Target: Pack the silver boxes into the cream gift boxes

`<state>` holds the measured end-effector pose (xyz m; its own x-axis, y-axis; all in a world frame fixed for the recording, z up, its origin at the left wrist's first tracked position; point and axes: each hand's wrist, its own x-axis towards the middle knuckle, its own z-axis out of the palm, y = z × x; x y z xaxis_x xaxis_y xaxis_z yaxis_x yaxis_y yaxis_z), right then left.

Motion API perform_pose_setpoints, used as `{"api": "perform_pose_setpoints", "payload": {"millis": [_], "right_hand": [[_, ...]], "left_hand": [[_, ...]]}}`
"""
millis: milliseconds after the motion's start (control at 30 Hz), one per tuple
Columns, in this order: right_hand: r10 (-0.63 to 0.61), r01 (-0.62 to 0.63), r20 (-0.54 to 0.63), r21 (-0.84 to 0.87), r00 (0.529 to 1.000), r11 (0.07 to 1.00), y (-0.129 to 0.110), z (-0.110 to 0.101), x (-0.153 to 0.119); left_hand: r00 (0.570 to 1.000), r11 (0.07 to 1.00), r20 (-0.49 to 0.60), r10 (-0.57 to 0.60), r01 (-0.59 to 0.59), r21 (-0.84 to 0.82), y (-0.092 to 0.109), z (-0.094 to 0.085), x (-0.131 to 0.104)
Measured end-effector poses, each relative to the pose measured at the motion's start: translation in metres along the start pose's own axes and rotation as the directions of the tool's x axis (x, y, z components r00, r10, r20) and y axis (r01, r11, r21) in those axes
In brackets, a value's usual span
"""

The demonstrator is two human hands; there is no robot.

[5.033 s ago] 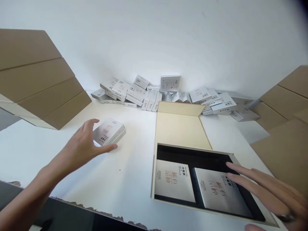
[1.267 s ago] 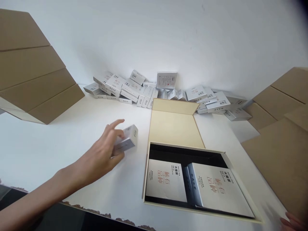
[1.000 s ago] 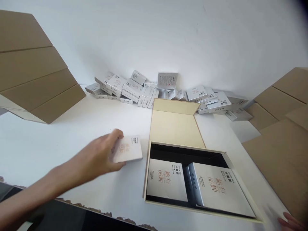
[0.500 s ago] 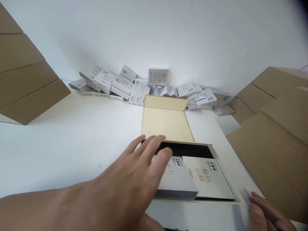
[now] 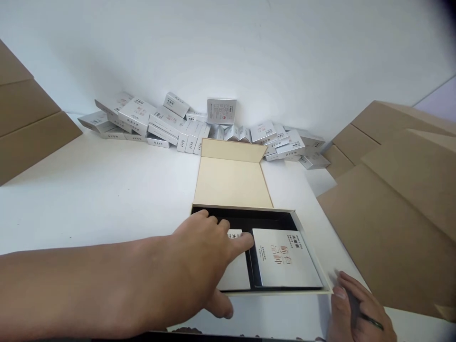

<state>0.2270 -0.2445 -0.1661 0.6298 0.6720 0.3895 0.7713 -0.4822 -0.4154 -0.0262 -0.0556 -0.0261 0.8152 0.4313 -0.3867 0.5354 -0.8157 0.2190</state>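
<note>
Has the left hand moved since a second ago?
Yes. The left hand has gone right, off the bare table and into the open box, onto the left packet.

left hand (image 5: 206, 256) reaching, palm down, right hand (image 5: 356, 311) flat

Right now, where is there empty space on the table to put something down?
The white table is bare between the brown cartons, the pile of small boxes and the open gift box. It is crowded along the wall and inside the tray.
</note>
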Motion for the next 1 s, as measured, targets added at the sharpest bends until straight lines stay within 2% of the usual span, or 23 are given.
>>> {"api": "perform_pose_setpoints", "payload": {"millis": [133,367,500,600,700,767,833,933,1000], "right_hand": [[-0.037,0.037,-0.006,0.016,0.999,0.999,0.005,0.002,0.000],[-0.103,0.102,-0.034,-0.024,0.994,0.994,0.006,0.002,-0.001],[-0.115,0.114,-0.031,-0.046,0.993,0.992,0.008,0.003,-0.002],[-0.133,0.130,-0.038,-0.057,0.990,0.990,0.010,0.004,-0.002],[-0.133,0.130,-0.038,-0.071,0.990,0.989,0.008,0.004,-0.003],[-0.144,0.140,-0.038,-0.087,0.989,0.986,0.006,0.004,-0.004],[-0.154,0.150,-0.032,-0.101,0.988,0.984,0.004,0.003,-0.005],[-0.134,0.131,-0.023,-0.106,0.991,0.986,0.004,0.003,-0.006],[-0.111,0.111,0.003,-0.107,0.994,0.988,0.004,0.002,-0.006]], "left_hand": [[0.997,0.997,-0.010,0.071,-0.070,0.009,0.000,0.001,0.003],[0.988,0.992,0.128,0.087,-0.098,0.082,0.006,-0.007,0.018],[0.963,0.995,0.267,0.030,-0.055,0.084,0.009,-0.019,0.025],[0.964,0.998,0.265,0.027,-0.043,0.054,0.011,-0.022,0.027],[0.964,1.000,0.264,0.005,-0.011,0.021,0.009,-0.016,0.022],[0.974,0.999,0.224,0.025,-0.019,-0.028,0.006,-0.013,0.016],[0.985,0.987,0.174,0.011,0.017,-0.161,0.002,-0.013,0.011],[0.976,0.900,0.214,-0.048,0.134,-0.414,-0.004,-0.018,0.011],[0.970,0.845,0.242,-0.027,0.152,-0.513,-0.007,-0.021,0.015]]}}
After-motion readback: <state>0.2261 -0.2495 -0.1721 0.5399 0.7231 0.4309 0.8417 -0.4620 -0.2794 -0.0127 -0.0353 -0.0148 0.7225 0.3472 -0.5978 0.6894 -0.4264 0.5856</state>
